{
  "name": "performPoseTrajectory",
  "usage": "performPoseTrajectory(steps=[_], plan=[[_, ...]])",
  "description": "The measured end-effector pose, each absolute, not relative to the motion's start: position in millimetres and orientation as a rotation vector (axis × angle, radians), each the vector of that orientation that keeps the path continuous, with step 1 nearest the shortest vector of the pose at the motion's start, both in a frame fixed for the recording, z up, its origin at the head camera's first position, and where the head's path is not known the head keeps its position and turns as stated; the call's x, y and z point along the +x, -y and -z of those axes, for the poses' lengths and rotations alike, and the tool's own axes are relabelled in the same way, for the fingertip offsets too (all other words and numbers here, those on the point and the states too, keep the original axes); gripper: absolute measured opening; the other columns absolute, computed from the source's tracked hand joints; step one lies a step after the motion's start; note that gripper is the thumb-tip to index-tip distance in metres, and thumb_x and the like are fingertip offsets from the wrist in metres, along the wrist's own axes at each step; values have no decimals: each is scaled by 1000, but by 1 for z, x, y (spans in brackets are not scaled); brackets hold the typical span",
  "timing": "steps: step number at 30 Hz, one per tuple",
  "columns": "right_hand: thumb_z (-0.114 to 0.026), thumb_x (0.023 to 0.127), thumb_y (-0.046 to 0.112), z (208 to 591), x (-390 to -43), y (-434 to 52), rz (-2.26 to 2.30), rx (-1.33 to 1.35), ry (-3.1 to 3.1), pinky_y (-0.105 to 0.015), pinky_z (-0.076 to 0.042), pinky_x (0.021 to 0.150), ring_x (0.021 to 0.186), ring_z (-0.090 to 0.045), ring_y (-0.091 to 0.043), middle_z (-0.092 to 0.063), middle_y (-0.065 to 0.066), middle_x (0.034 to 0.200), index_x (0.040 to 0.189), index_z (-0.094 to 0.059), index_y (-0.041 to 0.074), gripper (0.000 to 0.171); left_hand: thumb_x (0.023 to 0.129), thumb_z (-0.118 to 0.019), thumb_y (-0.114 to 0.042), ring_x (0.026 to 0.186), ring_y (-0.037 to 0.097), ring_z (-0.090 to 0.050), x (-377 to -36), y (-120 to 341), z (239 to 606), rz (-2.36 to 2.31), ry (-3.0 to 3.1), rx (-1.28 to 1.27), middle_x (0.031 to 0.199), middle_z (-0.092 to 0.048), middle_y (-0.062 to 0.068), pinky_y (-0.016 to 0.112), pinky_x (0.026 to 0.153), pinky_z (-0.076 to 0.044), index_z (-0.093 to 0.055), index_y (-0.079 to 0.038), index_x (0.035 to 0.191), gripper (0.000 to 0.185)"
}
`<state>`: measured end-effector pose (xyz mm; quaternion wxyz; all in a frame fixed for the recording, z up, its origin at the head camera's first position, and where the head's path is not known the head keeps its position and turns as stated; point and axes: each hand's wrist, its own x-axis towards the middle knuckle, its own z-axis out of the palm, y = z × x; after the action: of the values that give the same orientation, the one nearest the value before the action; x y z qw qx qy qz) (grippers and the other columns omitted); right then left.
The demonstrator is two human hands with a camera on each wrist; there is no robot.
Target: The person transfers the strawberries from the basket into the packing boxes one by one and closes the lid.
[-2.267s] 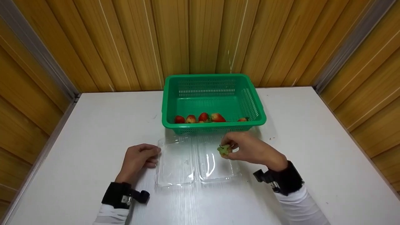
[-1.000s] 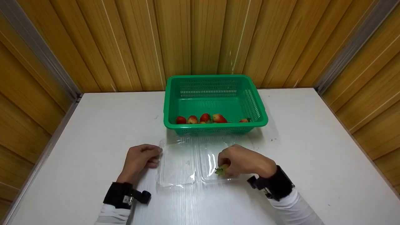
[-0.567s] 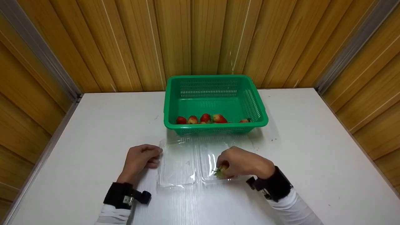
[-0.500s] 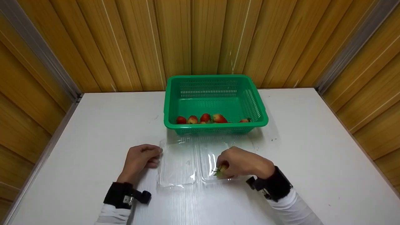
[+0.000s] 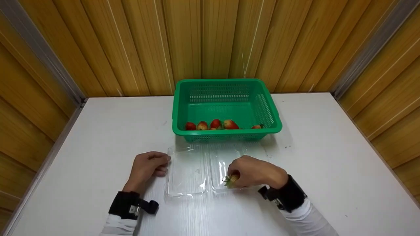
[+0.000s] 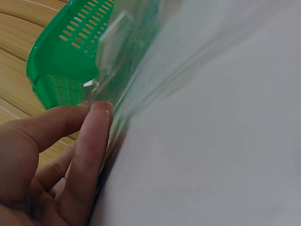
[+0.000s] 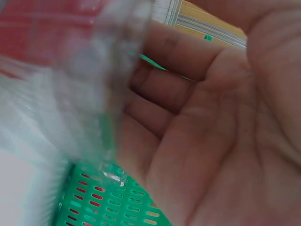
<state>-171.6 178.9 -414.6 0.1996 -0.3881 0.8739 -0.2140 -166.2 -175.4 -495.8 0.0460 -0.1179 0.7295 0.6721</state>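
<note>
A clear plastic clamshell box [image 5: 187, 173] lies unfolded on the white table, its two halves side by side. My left hand [image 5: 146, 168] pinches its left edge; in the left wrist view thumb and forefinger [image 6: 91, 136] meet at the plastic rim. Low over the right half, my right hand [image 5: 254, 172] holds a strawberry [image 5: 233, 178] with its green leaves facing left. The right wrist view shows blurred red fruit [image 7: 47, 33] through the plastic, beside the palm; the fingertips there are hidden.
A green slotted basket [image 5: 227, 131] stands behind the box, with several strawberries [image 5: 230, 124] along its near side. Wood-patterned wall panels [image 5: 213, 39] close off the back and both sides of the table [image 5: 108, 137].
My right hand has come down and toward me with the strawberry, from above the box's right half to its near end, then stayed almost still. My left hand keeps its place.
</note>
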Motion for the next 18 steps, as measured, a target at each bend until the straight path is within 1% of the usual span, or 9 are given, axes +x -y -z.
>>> performPoseTrajectory(steps=[7,11,15,18], plan=[[-72,80,0,411,-171,-180,615,-1087,-2428,-19,-34,58,66,-43,-3,-47,14,70,74,-67,14,16,94,-79,-7,70,20,-71,-166,174,495,-2047,-2223,-368,88,-72,16,31,64,-66,-76,7,109,21],[-72,78,-1,409,-171,-181,617,-1047,-2427,-20,-36,57,66,-44,-3,-48,14,69,75,-67,14,17,94,-80,-7,71,20,-72,-166,174,495,-2050,-2219,-350,89,-73,16,31,65,-66,-76,7,110,22],[-76,81,1,408,-173,-180,607,-998,-2432,-22,-43,60,69,-49,-6,-55,12,73,83,-72,12,12,93,-81,-10,70,20,-71,-165,177,495,-2038,-2236,-362,88,-73,15,31,64,-66,-76,6,111,25],[-78,86,4,403,-175,-183,586,-973,-2459,-27,-50,67,75,-53,-10,-60,9,78,90,-75,8,7,93,-82,-12,69,20,-71,-166,175,495,-2024,-2250,-361,88,-73,15,31,63,-66,-76,6,112,27]])
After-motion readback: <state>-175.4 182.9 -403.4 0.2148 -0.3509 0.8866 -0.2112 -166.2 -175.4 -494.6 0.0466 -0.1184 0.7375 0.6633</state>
